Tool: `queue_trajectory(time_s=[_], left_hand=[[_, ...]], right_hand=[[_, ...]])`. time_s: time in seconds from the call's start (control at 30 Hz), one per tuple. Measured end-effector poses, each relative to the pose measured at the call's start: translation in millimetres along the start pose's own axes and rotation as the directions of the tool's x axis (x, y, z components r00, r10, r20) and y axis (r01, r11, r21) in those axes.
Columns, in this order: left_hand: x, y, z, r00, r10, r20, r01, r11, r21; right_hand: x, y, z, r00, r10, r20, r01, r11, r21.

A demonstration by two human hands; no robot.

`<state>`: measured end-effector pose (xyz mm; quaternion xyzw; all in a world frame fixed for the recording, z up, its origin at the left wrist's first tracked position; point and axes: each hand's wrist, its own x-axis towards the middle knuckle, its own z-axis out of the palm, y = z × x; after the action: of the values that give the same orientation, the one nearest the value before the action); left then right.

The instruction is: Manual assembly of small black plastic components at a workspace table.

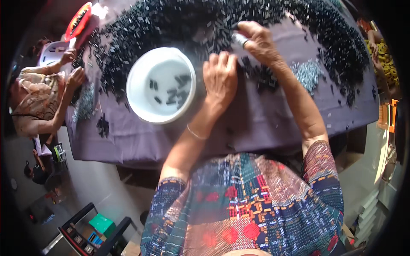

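A: Where are the small black pieces (259,76)?
B: A loose patch lies between the forearms, and more are heaped in a thick band toward the worktop's (267,119) far edge.

A: How would they handle?
B: Probably light and stiff, perhaps a little slippery where they shine. I'd pinch one by its long sides, thumb against forefinger.

A: And the hands?
B: The left grip (220,80) is palm down, fingers loosely bent at the heap; I can't tell whether anything is under it. The right grip (240,32) has its fingers curled toward the thumb, nearly closed. Something pale (240,39) shows there, wrap or held piece, I can't tell.

A: Around them?
B: A white tub (137,99) left of the left grip, a few black pieces inside; a silvery pile (306,75) toward the right edge; a co-worker's hands (76,78) by the left edge.
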<state>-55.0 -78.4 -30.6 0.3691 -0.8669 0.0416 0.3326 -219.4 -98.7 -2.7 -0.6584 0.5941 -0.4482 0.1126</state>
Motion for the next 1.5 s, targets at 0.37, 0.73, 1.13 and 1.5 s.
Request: queue_trajectory(time_s=[0.37, 0.73, 1.13, 1.5], left_hand=[[8.0, -9.6, 4.5, 0.987, -0.025, -0.156, -0.023, 0.954, -0.299], [9.3, 5.5, -6.0, 0.991, -0.032, -0.133, -0.029, 0.899, -0.437], [-25.5, 7.2, -63.2, 0.998, 0.006, 0.062, 0.024, 0.885, -0.464], [-65.4, 2.2, -75.3, 0.969, -0.039, 0.246, 0.116, 0.945, -0.307]], right_hand=[[-140.7, -87.6, -31.6, 0.921, -0.188, 0.342, 0.157, 0.981, 0.117], [-165.0, -102.8, 6.1, 0.792, -0.451, 0.413, 0.491, 0.871, 0.011], [-152.3, -87.9, -29.3, 0.927, -0.298, 0.228, 0.343, 0.92, -0.188], [-87.8, -68.6, -36.1, 0.954, -0.224, 0.201, 0.289, 0.864, -0.411]])
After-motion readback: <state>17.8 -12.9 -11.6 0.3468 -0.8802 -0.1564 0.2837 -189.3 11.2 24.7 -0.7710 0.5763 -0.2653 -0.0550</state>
